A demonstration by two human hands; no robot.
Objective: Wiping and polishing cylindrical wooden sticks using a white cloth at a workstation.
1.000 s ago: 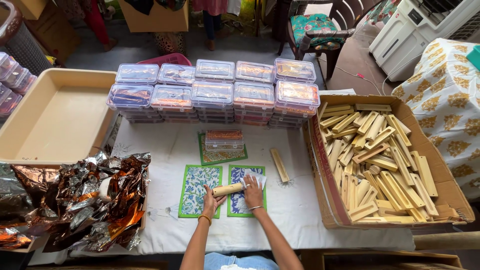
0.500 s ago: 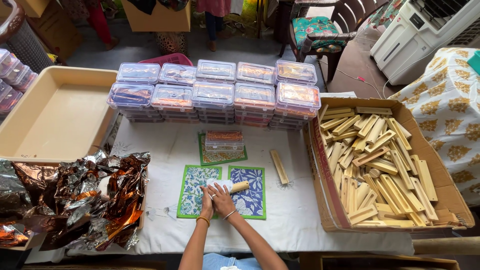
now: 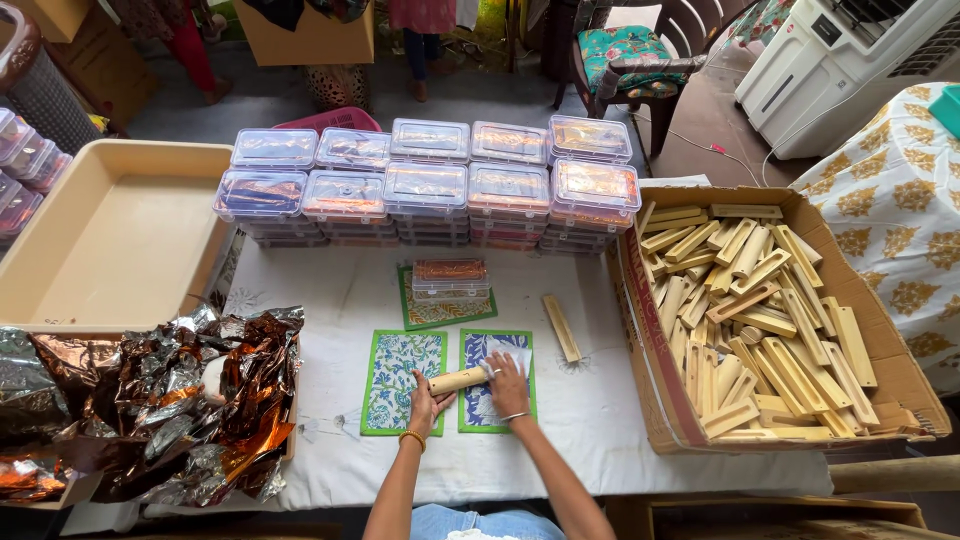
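Bamboo tube (image 3: 458,380) between hands: left hand (image 3: 424,402) cupping end, right hand (image 3: 506,384) gripping other end.

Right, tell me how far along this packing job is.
Done: two rows of stacked, filled clear plastic boxes stand at the back of the table. In hand: the left hand and right hand hold a wooden stick over two floral cards, with one more clear box on a third card behind. Left: the cardboard box on the right is full of wooden sticks, and one loose stick lies beside it.
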